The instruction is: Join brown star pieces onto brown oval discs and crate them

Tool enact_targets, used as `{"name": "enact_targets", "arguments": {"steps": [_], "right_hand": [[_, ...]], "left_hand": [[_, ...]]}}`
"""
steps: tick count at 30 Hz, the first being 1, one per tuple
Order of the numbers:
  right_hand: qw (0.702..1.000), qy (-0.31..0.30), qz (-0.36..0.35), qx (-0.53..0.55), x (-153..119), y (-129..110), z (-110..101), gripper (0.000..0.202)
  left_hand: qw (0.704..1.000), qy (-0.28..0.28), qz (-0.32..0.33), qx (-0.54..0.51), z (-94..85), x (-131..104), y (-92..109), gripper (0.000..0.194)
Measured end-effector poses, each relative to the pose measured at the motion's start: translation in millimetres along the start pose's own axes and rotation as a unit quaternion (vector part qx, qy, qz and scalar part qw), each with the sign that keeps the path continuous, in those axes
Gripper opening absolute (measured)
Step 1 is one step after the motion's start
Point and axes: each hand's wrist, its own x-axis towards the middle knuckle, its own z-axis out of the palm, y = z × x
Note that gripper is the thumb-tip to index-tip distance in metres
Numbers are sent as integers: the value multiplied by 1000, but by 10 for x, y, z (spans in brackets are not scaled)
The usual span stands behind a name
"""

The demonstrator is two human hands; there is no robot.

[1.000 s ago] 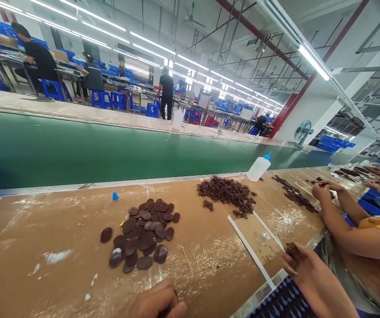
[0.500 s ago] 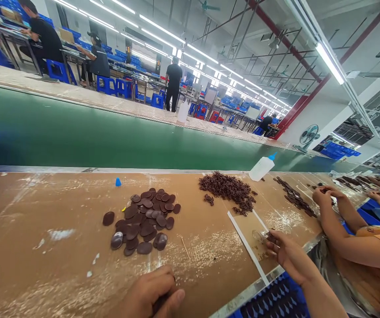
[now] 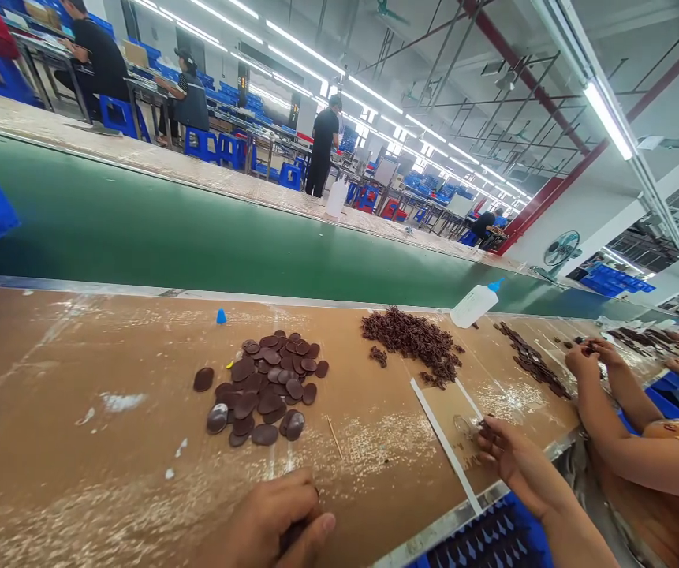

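Observation:
My left hand [image 3: 283,517] is low in the middle of the view, fingers curled and thumb close to the index finger. A dark patch shows in its grip, too hidden to name. Right of it, my right hand [image 3: 516,461] pinches a small dark brown piece [image 3: 482,424] at the fingertips. Beside those fingertips lies a clear round object [image 3: 463,427] between white strips [image 3: 442,438]. Flat brown oval discs [image 3: 270,402] lie heaped beyond my left hand. Small, knobbly brown pieces [image 3: 413,339] form a pile beyond my right hand. A thin wooden stick [image 3: 335,439] lies between the hands.
A white bottle with a blue tip [image 3: 474,305] leans at the table's far side, near a green belt [image 3: 197,237]. A blue cap [image 3: 221,316] stands beyond the discs. Below the table edge is a blue tray [image 3: 534,530] of dark parts. A co-worker's hands [image 3: 591,355] work at right.
The view has shifted slightly, so the table contents appear a little further right. Both my hands keep nearly the same pose. The co-worker's hands at right have moved slightly.

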Motion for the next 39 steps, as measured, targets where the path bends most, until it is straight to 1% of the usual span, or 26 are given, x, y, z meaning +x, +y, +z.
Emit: {"name": "enact_targets", "arguments": {"steps": [3,6,11,14,24,27,33,36,39], "right_hand": [[1000,-4,-5,-1,10,20,-19,22],[1000,-4,-6,-5,26,41,-46,23],[1000,-3,-3,-8,53,53,-79,23],[1000,-5,0,-8,66,50,-91,23],[999,-15,31,5,140,-15,-149,23],[999,-17,35,12,160,-19,-159,23],[999,-16,39,8,148,-22,-133,22],[999,-6,32,5,124,-25,-91,22],[1000,9,12,7,71,-42,-60,17]], "left_hand": [[1000,-15,-17,2,-42,5,73,33],[999,-22,-27,7,-66,14,105,34],[999,-38,-24,12,-81,19,107,31],[999,-36,-20,11,-84,18,103,31],[998,-57,-38,14,-84,2,94,30],[998,-53,-42,11,-78,-4,89,30],[999,-40,-27,1,-66,0,92,27],[999,-28,-24,2,-30,-6,37,27],[1000,-15,4,7,-3,-10,-19,29]]}}
